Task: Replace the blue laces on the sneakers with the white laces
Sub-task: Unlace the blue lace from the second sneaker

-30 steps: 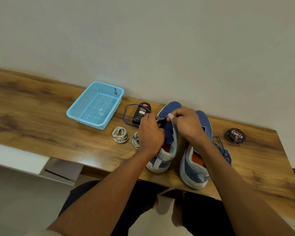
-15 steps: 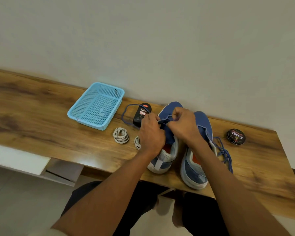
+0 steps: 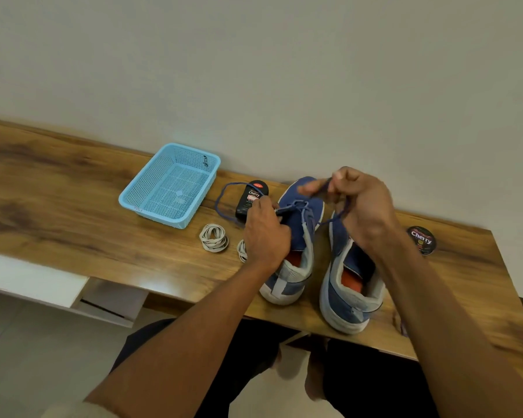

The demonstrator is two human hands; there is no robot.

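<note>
A: What's the biggest thing there?
B: A wooden bench (image 3: 73, 206) along a pale wall (image 3: 254, 70). A person sits at it, both forearms reaching in from below.

A: And the sneakers?
B: Two blue ones stand side by side near the front edge, heels toward the person. The left sneaker (image 3: 296, 236) is the one being worked on; the right sneaker (image 3: 349, 291) stands just beside it.

A: What else lies on the bench?
B: A light blue basket (image 3: 127, 200) to the left, near the wall. A black polish bottle (image 3: 249, 200) lies between it and the left sneaker, and a round tin (image 3: 421, 239) sits on the far right.

A: The hands?
B: The left hand (image 3: 266, 233) rests on the left sneaker, fingers curled, pinching the blue lace (image 3: 224, 191) at the eyelets. The right hand (image 3: 363, 206) is raised above the toes, fingers curled round a strand of the same lace.

A: The white laces?
B: One coil (image 3: 213, 238) lies in front of the basket; a second coil (image 3: 241, 251) is half hidden by the left wrist.
</note>
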